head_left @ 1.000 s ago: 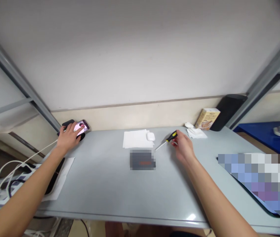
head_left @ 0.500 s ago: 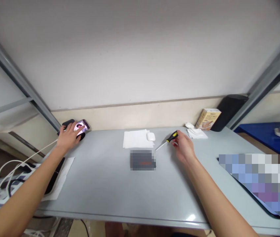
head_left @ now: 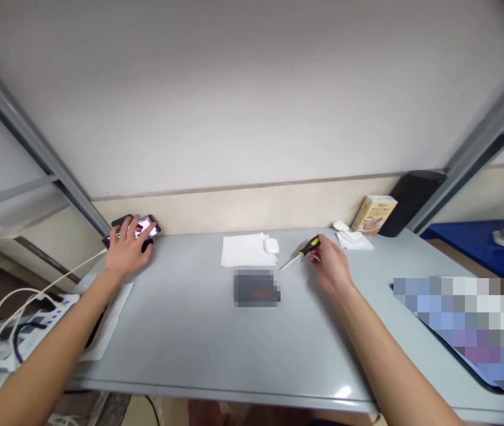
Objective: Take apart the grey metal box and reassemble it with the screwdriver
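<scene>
My right hand [head_left: 330, 263] grips a screwdriver with a black and yellow handle [head_left: 311, 244]. Its metal shaft slants down to the left, the tip near a dark pixelated flat object [head_left: 255, 289]. At the far left, my left hand [head_left: 127, 245] is spread with fingers apart over a phone [head_left: 148, 225] with a lit screen, which leans on a dark stand. The fingers hide part of the screen; a fingertip appears to be on or just above it. White paper sheets [head_left: 245, 251] and a small white case [head_left: 271, 246] lie at the back middle.
A power strip [head_left: 58, 313] with white cables lies at left, beside another device on paper partly under my left forearm. At the back right stand a yellow box [head_left: 374, 215], crumpled tissues [head_left: 353, 239] and a black cylinder [head_left: 414, 201]. A pixelated screen [head_left: 469, 331] lies at right.
My left hand has shifted slightly right over the phone, its fingers spread wider and the thumb out. The right hand and screwdriver have stayed in place.
</scene>
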{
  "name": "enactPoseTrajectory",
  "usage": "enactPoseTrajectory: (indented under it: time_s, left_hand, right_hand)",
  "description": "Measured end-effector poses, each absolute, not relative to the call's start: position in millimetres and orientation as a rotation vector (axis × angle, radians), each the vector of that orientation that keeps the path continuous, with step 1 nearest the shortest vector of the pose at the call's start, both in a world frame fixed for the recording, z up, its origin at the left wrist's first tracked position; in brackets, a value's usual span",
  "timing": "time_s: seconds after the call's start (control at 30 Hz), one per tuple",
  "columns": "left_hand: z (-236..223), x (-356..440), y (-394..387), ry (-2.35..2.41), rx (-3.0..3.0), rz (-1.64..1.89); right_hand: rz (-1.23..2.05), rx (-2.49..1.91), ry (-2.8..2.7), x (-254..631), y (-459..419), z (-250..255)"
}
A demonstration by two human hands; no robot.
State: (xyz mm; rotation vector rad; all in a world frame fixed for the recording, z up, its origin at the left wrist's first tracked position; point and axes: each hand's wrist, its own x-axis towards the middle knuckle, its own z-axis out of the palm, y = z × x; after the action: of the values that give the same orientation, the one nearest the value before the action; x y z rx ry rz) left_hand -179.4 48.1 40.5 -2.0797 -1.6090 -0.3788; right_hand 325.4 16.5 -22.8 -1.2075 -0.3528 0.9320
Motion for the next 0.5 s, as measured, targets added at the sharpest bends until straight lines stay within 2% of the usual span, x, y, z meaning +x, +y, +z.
enactPoseTrajectory:
  time_s: [0.13, 0.3, 0.43, 0.5]
  left_hand:
    - [36.1, -133.1, 30.0, -1.594, -2.091, -0.515]
    - [29.1, -58.5, 19.8, -1.52, -2.363, -0.948]
    - [4.8, -22.2, 18.6, -1.561, -2.508, -1.34]
    - [-10.6, -17.0, 16.4, -1.571, -2.525, -1.376]
  right_hand:
    - [0.934, -1.226, -0.346, 323.7, 15.8, -20.6]
    - [0.94, -1.231, -0.355, 322.9, 16.4, -22.2]
    - [0.94, -1.245, -0.371, 323.0, 17.7, -24.9]
    - [0.952, -1.258, -0.366, 322.4, 17.8, -25.4]
